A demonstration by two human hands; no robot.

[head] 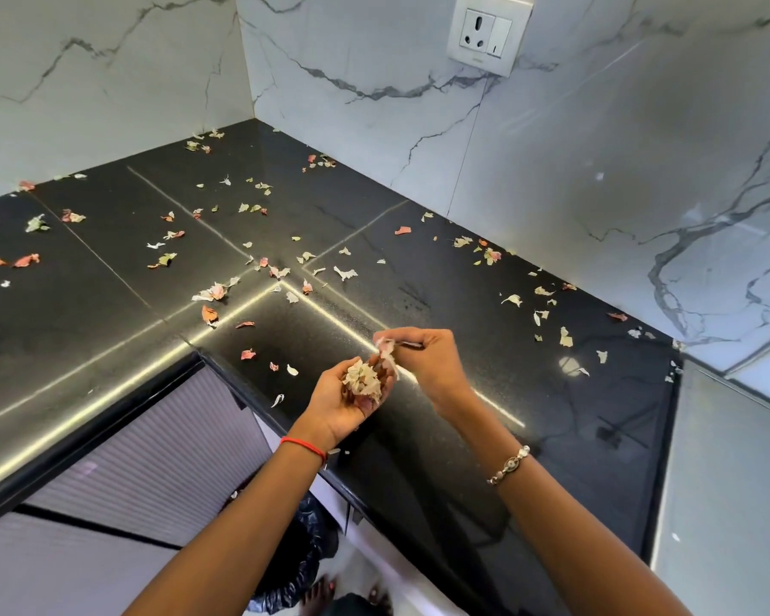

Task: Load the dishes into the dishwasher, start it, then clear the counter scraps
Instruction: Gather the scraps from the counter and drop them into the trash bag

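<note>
Pale and pinkish peel scraps lie scattered over the black corner counter. My left hand is cupped palm up above the counter's front edge and holds a heap of gathered scraps. My right hand hovers just beside it, pinching a pale scrap over the heap. More scraps lie along the right wall and in the far corner.
White marble walls close the counter at the back and right; a socket plate sits on the right wall. Below the front edge are ribbed cabinet fronts, a black bin bag and my feet on the floor.
</note>
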